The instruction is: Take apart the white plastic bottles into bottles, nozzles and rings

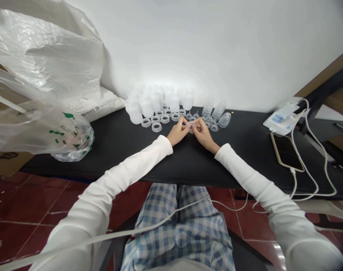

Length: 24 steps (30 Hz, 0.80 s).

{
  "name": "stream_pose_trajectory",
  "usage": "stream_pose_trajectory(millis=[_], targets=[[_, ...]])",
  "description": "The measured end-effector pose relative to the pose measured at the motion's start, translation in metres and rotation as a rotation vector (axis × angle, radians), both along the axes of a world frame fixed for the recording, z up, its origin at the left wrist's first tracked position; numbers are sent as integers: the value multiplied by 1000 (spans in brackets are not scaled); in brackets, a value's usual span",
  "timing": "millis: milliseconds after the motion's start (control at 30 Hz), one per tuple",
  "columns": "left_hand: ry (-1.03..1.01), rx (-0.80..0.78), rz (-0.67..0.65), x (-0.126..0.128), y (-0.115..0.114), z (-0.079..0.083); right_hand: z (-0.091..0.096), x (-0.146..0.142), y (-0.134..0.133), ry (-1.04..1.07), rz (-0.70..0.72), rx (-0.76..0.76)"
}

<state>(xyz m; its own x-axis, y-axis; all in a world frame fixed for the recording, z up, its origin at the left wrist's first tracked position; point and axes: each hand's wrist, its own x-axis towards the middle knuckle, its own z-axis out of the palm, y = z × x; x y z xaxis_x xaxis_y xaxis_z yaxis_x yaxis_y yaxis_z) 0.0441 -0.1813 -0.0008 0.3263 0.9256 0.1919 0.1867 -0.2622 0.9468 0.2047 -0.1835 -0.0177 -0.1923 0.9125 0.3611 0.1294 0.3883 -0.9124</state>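
Over the table my left hand (177, 133) and my right hand (203, 135) meet, fingers pinched on opposite sides of a translucent bottle collar ring (191, 124). Whether a teat sits inside this ring is too small to tell. Several similar collar rings (157, 127) lie to the left of my hands. Just beyond and to the right are several clear silicone bottle teats (214, 127), partly covered by my right hand. Clear domed caps (224, 119) stand and lean further right. White baby bottles (147, 106) are grouped upright behind the rings.
Plastic bags (70, 128) cover the left end of the black table (117, 150). At the right, a phone (287, 151) is plugged into a cable beside a white power strip (283, 118). A white cable (160, 223) runs across my lap. The wall (216, 49) stands behind.
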Motion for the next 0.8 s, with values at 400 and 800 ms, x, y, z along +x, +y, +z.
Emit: stream_pose_trajectory(millis=[400,800], targets=[[61,37,61,4,-3,0,2,1,2,-33,-12,8],[-92,-71,-118,-2,9,-1,7,-1,-1,11,-5,-82]])
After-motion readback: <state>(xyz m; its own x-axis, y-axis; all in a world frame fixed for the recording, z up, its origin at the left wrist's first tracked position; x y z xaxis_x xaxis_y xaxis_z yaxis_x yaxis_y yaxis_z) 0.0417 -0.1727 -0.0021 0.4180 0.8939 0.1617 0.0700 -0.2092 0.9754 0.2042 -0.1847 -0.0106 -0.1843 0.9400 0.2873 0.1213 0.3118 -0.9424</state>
